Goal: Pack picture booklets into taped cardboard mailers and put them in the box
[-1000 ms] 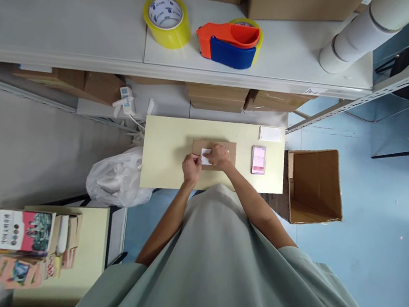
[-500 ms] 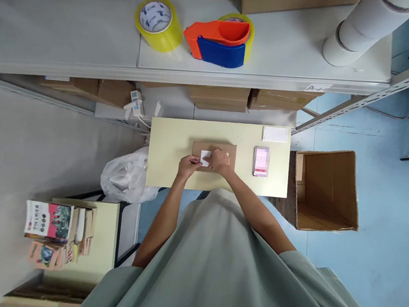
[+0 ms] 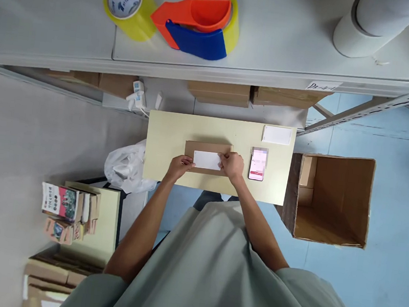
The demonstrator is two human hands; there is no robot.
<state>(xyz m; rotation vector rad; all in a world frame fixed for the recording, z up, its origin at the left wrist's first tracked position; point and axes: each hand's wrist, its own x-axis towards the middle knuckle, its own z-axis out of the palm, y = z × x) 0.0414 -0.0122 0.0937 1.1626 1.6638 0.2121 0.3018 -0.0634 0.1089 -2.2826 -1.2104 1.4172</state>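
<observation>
A flat brown cardboard box (image 3: pixel 208 147) lies on the cream tabletop, with a blank-looking white label (image 3: pixel 206 160) on its upper face. My left hand (image 3: pixel 181 166) rests over the box's lower left corner, its fingers closed together with the tips at the label's left edge. At the other end, my right hand (image 3: pixel 232 165) pinches the label's right edge between thumb and fingers. Whether the label is stuck down flat cannot be made out. To the right of my right hand lies a phone (image 3: pixel 258 163) with a lit pinkish screen.
A stack of white labels (image 3: pixel 276 135) sits at the table's (image 3: pixel 166 134) far right corner. Above is a grey shelf (image 3: pixel 275 48) with yellow tape rolls (image 3: pixel 142 20), an orange-blue tape dispenser (image 3: pixel 200 25) and white rolls. An open carton (image 3: pixel 332 200) stands right, a plastic bag (image 3: pixel 129 167) left.
My right hand has shifted right, from lying across the label to its right edge, uncovering the label. The left hand stays at the left end. The camera view has tilted and moved somewhat.
</observation>
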